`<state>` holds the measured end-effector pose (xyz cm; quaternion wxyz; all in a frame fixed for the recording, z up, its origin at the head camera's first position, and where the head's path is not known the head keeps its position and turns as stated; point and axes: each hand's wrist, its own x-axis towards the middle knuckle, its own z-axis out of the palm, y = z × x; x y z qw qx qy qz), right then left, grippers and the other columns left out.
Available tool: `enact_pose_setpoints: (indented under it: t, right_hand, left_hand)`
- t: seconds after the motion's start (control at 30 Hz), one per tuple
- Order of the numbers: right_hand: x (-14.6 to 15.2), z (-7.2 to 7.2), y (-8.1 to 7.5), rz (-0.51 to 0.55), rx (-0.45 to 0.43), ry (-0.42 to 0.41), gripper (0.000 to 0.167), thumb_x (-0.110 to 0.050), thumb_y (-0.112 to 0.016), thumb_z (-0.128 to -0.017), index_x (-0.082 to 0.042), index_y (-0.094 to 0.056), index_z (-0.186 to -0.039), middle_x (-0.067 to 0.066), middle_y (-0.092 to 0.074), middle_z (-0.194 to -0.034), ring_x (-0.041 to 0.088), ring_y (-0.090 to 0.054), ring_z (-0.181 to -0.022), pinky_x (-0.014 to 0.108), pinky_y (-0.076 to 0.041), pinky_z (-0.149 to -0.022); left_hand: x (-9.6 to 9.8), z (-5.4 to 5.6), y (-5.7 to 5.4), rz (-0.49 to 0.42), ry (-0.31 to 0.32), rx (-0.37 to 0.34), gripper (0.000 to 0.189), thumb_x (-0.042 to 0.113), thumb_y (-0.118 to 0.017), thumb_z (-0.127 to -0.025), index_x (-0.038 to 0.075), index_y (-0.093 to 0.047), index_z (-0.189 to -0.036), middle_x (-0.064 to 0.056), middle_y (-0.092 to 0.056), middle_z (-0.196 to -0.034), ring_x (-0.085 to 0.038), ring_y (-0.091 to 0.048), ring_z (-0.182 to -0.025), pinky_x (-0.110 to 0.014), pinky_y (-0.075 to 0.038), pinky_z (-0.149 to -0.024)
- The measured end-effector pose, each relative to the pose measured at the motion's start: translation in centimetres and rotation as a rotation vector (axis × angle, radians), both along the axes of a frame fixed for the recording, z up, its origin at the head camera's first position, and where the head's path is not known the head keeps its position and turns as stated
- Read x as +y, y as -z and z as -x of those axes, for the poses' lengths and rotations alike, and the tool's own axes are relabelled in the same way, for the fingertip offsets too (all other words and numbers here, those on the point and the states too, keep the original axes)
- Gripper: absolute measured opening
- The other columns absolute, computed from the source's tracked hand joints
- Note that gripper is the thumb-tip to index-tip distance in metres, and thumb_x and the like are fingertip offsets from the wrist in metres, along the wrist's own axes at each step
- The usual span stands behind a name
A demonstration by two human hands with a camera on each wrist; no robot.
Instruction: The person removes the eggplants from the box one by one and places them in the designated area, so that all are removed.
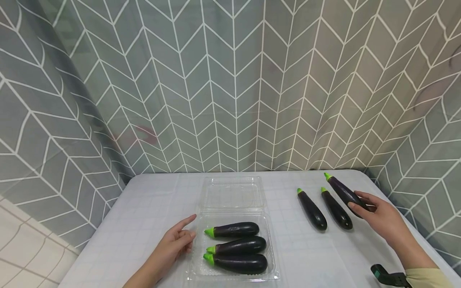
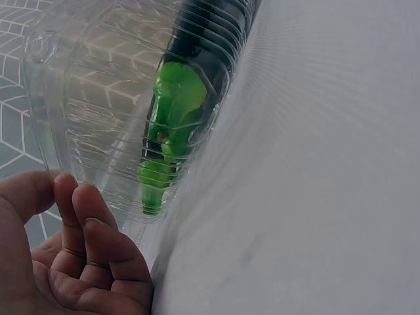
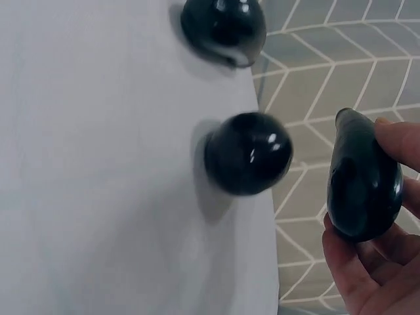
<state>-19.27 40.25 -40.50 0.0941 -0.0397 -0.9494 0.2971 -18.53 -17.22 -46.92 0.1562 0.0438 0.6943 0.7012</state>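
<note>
My right hand (image 1: 381,216) grips the thick end of a dark purple eggplant (image 1: 343,191) at the table's right side, thumb and fingers round its sides. That eggplant (image 3: 364,184) looks raised off the cloth in the right wrist view, and its green stem end points away. Two more eggplants (image 1: 312,210) (image 1: 336,209) lie just left of it. My left hand (image 1: 171,246) is at the left rim of an open clear plastic clamshell container (image 1: 272,256), its thumb and fingertip pinching the edge in the left wrist view. Three eggplants (image 1: 239,263) lie side by side in the container, green stems leftward.
The container's lid (image 1: 234,194) lies folded back toward the table's far edge. A white cloth (image 1: 155,200) covers the table. Patterned grey curtains (image 1: 230,88) enclose the back and sides. A dark strap device (image 1: 389,276) is by the right wrist.
</note>
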Motion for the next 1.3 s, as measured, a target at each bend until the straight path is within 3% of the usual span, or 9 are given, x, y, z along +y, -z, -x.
enact_pose_setpoints:
  t: [0.23, 0.57, 1.3]
  right_hand:
    - [1.1, 0.0, 0.6, -0.032, -0.003, 0.04, 0.074, -0.05, -0.06, -0.096, 0.006, -0.045, -0.142, 0.035, -0.052, -0.13, 0.051, -0.056, -0.111, 0.038, -0.049, -0.067]
    - [2.1, 0.1, 1.1, -0.071, -0.025, 0.094, 0.075, -0.051, -0.059, -0.096, 0.007, -0.045, -0.141, 0.038, -0.05, -0.128, 0.055, -0.052, -0.11, 0.058, -0.047, -0.076]
    - [4.6, 0.5, 2.9, -0.126, -0.042, 0.095, 0.072, -0.05, -0.06, -0.096, 0.009, -0.049, -0.135, 0.042, -0.051, -0.121, 0.057, -0.05, -0.107, 0.061, -0.041, -0.078]
  left_hand:
    - [0.0, 0.0, -0.1, -0.002, 0.001, -0.004, 0.064, 0.022, -0.062, -0.099, 0.012, -0.031, -0.154, -0.004, -0.055, -0.08, -0.015, -0.054, -0.073, -0.027, -0.049, -0.068]
    - [0.1, 0.0, -0.2, 0.009, -0.002, -0.013, 0.066, 0.022, -0.063, -0.098, 0.013, -0.031, -0.154, -0.004, -0.055, -0.08, -0.016, -0.054, -0.074, -0.028, -0.049, -0.069]
    - [0.0, 0.0, -0.2, -0.005, -0.004, -0.023, 0.065, 0.022, -0.063, -0.098, 0.013, -0.031, -0.154, -0.004, -0.056, -0.08, -0.016, -0.055, -0.075, -0.028, -0.05, -0.071]
